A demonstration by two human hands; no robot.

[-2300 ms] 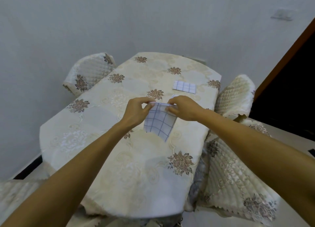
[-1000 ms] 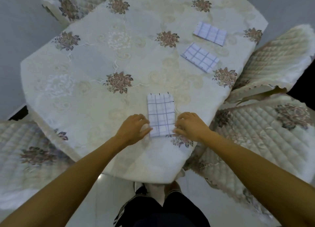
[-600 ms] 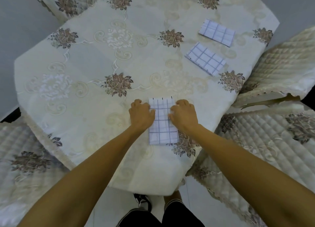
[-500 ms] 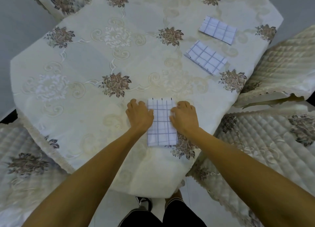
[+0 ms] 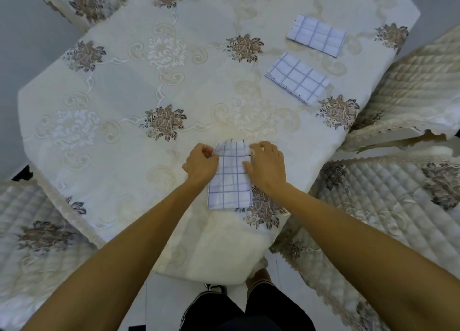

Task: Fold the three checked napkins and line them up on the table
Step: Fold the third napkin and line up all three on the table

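The near napkin (image 5: 230,181), folded into a narrow strip, lies at the table's front edge. The left hand (image 5: 200,166) pinches its far left corner and the right hand (image 5: 267,167) pinches its far right corner. The middle napkin (image 5: 297,78) and far napkin (image 5: 316,35) lie folded, apart, towards the right. A cream tablecloth (image 5: 124,94) with brown roses covers the table, quilted chair covers (image 5: 398,206) flank it, and pale floor (image 5: 164,301) shows below
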